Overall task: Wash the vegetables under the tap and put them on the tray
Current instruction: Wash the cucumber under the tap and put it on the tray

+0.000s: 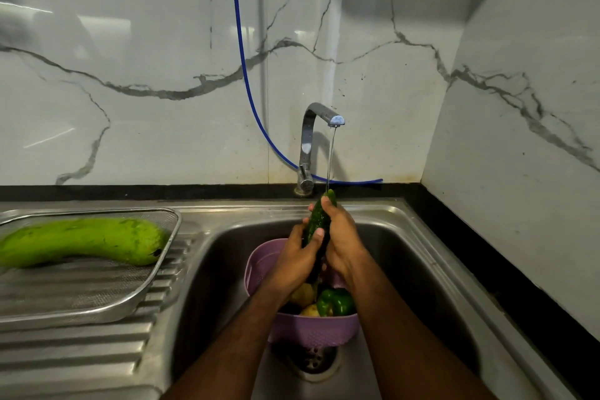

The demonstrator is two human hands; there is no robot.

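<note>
- Both forearms reach forward over the sink [406, 230], converging above its basin.
- The left hand [293, 256] wraps around the lower half of a dark green cucumber [319, 221], thumb laid across its front.
- The right hand [341, 237] grasps the same cucumber higher up, fingers curled round its upper part, just short of the tip.
- The cucumber stands nearly upright above the sink, its tip under the thin stream of water [330, 159] falling from the chrome tap [308, 146] at the sink's back edge.
- In the sink, below the hands, sits a purple colander [311, 331] holding a green bell pepper [336, 302] and pale, potato-like vegetables [303, 295].
- Left of the sink, on the ribbed drainboard, a metal mesh tray [97, 305] carries a long, pale green gourd [81, 240].
- A blue hose [242, 52] runs down the marble wall behind the sink.
</note>
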